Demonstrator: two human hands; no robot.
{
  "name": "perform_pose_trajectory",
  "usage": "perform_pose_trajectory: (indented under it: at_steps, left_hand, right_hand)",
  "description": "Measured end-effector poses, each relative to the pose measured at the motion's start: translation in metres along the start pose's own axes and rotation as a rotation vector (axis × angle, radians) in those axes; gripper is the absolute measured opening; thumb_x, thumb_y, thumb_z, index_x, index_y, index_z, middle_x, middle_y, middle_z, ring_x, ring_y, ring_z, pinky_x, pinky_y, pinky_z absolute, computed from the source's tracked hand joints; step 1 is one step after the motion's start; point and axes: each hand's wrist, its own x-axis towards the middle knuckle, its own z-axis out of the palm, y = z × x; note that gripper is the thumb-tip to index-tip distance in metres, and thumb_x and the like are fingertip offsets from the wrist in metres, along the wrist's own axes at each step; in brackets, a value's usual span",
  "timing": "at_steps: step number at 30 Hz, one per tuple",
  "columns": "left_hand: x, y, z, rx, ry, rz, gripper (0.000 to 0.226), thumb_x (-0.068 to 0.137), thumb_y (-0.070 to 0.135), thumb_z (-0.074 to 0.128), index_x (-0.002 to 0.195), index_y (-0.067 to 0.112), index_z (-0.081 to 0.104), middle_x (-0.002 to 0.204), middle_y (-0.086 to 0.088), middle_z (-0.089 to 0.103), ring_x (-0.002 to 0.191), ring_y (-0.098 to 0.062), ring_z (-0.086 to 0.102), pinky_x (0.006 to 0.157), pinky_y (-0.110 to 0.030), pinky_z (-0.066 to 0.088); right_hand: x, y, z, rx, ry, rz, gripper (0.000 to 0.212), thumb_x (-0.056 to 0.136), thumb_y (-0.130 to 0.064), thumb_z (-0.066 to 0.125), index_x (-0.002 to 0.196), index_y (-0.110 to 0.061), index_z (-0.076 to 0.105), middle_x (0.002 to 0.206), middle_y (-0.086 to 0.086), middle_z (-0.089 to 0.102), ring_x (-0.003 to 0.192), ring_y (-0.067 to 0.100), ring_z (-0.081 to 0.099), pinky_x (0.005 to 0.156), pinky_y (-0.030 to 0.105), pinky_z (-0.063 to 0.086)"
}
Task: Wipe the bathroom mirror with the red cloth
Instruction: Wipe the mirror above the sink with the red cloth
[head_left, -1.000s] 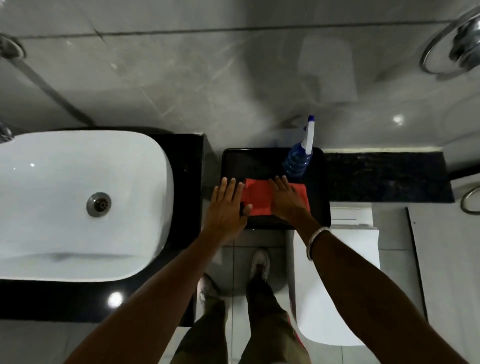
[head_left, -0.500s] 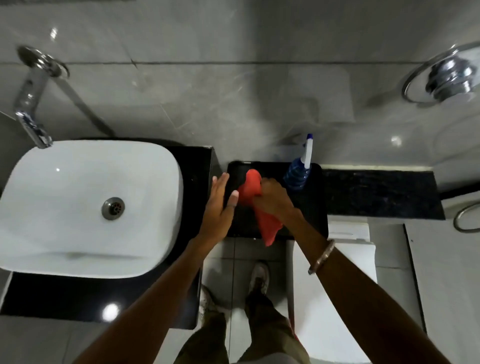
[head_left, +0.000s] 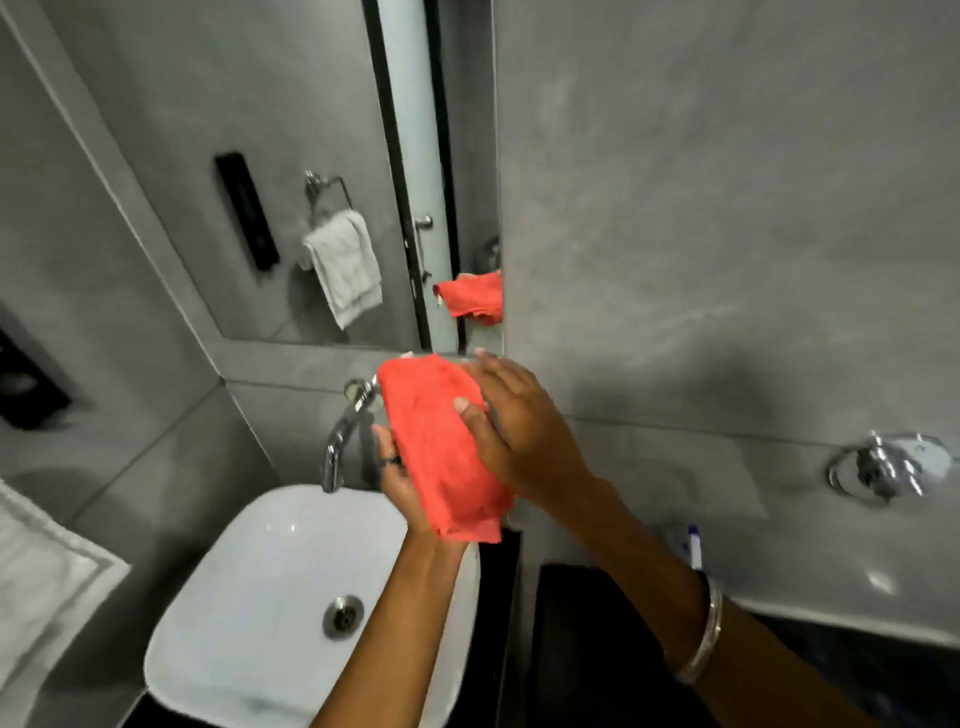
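Head view shows the red cloth (head_left: 447, 447) above the sink (head_left: 249, 582), just below the mirror (head_left: 291, 171), pressed between the left hand (head_left: 402, 480) and right hand (head_left: 511, 415), fingers closed on it. It is only loosely folded, so it might slip down into the sink before it reaches the mirror.

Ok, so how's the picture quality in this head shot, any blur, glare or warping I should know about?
Head view: dim, grey lighting; wide-angle warping bends the mirror edges and walls; motion blur softens the white towel and left edge; small glare spots on the basin and chrome tap; the red cloth and both hands stay fairly sharp.
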Motion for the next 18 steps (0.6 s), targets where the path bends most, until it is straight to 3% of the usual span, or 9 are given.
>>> perform_pose_trajectory:
  at_steps: [2,3,6,7,8,10,11,14,18]
  left_hand:
    - [0.014,0.024,0.030,-0.040,0.006,0.057,0.074,0.086,0.050,0.070,0.149,0.016,0.053,0.157,-0.006,0.049,0.148,-0.030,0.043,0.120,-0.048,0.037]
    - [0.019,0.037,0.041,0.025,-0.022,0.065,0.075,0.081,0.047,0.075,0.146,0.015,0.058,0.151,-0.006,0.056,0.142,-0.028,0.051,0.118,-0.045,0.040]
    - [0.052,0.071,0.087,0.214,-0.058,0.192,0.043,0.096,0.045,0.054,0.105,0.014,0.083,0.103,-0.003,0.081,0.095,-0.017,0.075,0.086,-0.026,0.059]
    - [0.066,0.082,0.112,0.258,-0.015,0.241,0.049,0.102,0.043,0.043,0.105,0.013,0.082,0.103,-0.004,0.081,0.097,-0.017,0.074,0.087,-0.025,0.058]
    - [0.073,0.089,0.135,0.267,0.016,0.295,0.047,0.105,0.039,0.038,0.117,0.013,0.076,0.118,-0.008,0.078,0.112,-0.019,0.070,0.100,-0.029,0.055]
    - [0.090,0.099,0.180,0.339,0.043,0.501,0.041,0.106,0.031,0.040,0.143,0.025,0.056,0.160,-0.020,0.044,0.149,-0.030,0.042,0.128,-0.047,0.028]
    - [0.096,0.102,0.199,0.453,0.026,0.653,0.045,0.105,0.028,0.042,0.150,0.032,0.046,0.169,-0.015,0.027,0.157,-0.028,0.027,0.131,-0.051,0.017]
    - [0.124,0.121,0.251,0.941,0.002,1.136,0.067,0.101,0.038,0.037,0.163,0.038,0.013,0.171,0.021,0.005,0.160,-0.005,0.001,0.132,-0.042,0.003]
    - [0.162,0.132,0.313,1.355,-0.044,1.362,0.068,0.102,0.046,0.026,0.161,0.039,-0.008,0.172,0.012,-0.009,0.160,-0.012,-0.013,0.132,-0.044,-0.006]
  right_hand:
    - [0.033,-0.007,-0.016,-0.104,0.110,-0.111,0.055,0.103,-0.031,0.053,0.153,-0.007,0.051,0.166,0.017,0.040,0.158,0.033,0.031,0.130,0.046,0.025]
    - [0.048,-0.010,-0.024,-0.158,0.153,-0.141,0.058,0.105,-0.034,0.050,0.158,-0.011,0.045,0.170,0.014,0.031,0.161,0.032,0.021,0.132,0.046,0.022]
    - [0.107,-0.027,-0.059,-0.315,0.291,-0.254,0.064,0.106,-0.039,0.040,0.166,-0.022,0.026,0.176,0.008,0.011,0.164,0.029,0.002,0.134,0.047,0.009]
    - [0.129,-0.036,-0.075,-0.374,0.353,-0.300,0.066,0.105,-0.039,0.040,0.166,-0.022,0.022,0.176,0.009,0.009,0.163,0.029,-0.001,0.133,0.049,0.006]
    - [0.144,-0.041,-0.087,-0.435,0.406,-0.320,0.067,0.105,-0.039,0.040,0.167,-0.021,0.020,0.176,0.011,0.008,0.163,0.029,-0.003,0.133,0.052,0.005]
    - [0.180,-0.053,-0.120,-0.538,0.528,-0.335,0.069,0.105,-0.042,0.038,0.168,-0.021,0.018,0.177,0.011,0.005,0.163,0.028,-0.008,0.133,0.054,0.000]
    - [0.196,-0.058,-0.136,-0.581,0.582,-0.321,0.069,0.105,-0.045,0.036,0.168,-0.022,0.016,0.177,0.010,0.003,0.163,0.028,-0.010,0.132,0.053,-0.003]
    - [0.243,-0.071,-0.189,-0.704,0.709,-0.276,0.068,0.107,-0.050,0.027,0.168,-0.024,0.013,0.177,0.009,-0.002,0.163,0.030,-0.009,0.132,0.056,-0.002]
    - [0.286,-0.069,-0.226,-0.800,0.686,-0.228,0.068,0.108,-0.053,0.018,0.168,-0.026,0.003,0.177,0.007,-0.012,0.163,0.029,-0.014,0.131,0.060,0.003]
